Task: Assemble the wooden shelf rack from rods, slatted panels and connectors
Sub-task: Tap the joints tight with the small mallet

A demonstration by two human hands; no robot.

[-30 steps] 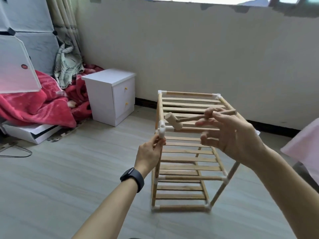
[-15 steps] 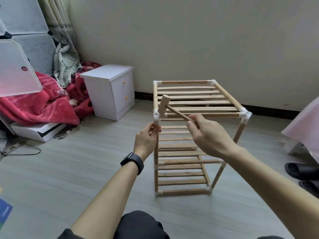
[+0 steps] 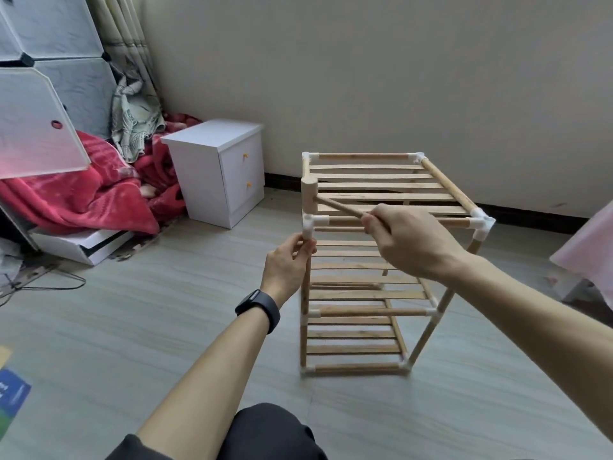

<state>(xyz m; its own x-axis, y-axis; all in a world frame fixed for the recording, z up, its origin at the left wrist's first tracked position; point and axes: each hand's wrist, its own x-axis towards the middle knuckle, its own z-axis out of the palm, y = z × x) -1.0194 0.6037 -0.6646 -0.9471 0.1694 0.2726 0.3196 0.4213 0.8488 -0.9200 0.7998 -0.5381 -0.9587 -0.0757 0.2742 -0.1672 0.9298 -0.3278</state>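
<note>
Mallet (image 3: 309, 195) at corner connector (image 3: 310, 224)
Handle slants up-left from right hand (image 3: 408, 242), fingers curled round it; head upright, seemingly touching that connector; left hand (image 3: 288, 263) pinches rod (image 3: 306, 287) below.

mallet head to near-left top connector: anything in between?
Nothing visible. The mallet head sits directly above the white connector, and I cannot make out a gap. The left hand holds the rod just below the connector, under the strike path. The right hand holds the mallet handle.
</note>
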